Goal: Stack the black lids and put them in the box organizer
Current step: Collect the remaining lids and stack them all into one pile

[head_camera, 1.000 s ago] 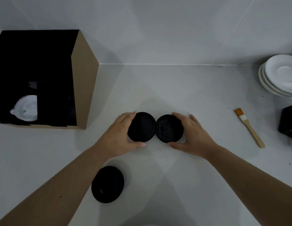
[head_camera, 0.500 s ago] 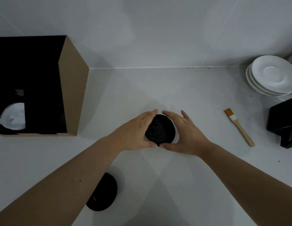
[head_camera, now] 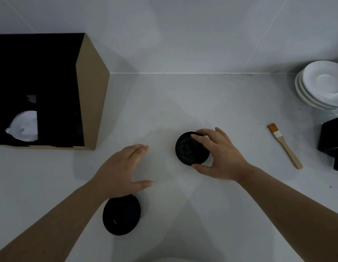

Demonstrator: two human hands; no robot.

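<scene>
- I see a pale grey tabletop (head_camera: 183, 103) meeting a tiled wall (head_camera: 164, 35) along a white seam.
- Thin grout lines cross the wall diagonally.
- Lighting is dim, with soft shadows.

Both forearms are bare from the bottom edge of the view up to the wrists, with no sleeve over them. The left hand (head_camera: 121, 167) and the right hand (head_camera: 221, 156) are bare too, with short, plain nails. A small dark mole marks the left forearm near the lower left corner of the view.
</scene>
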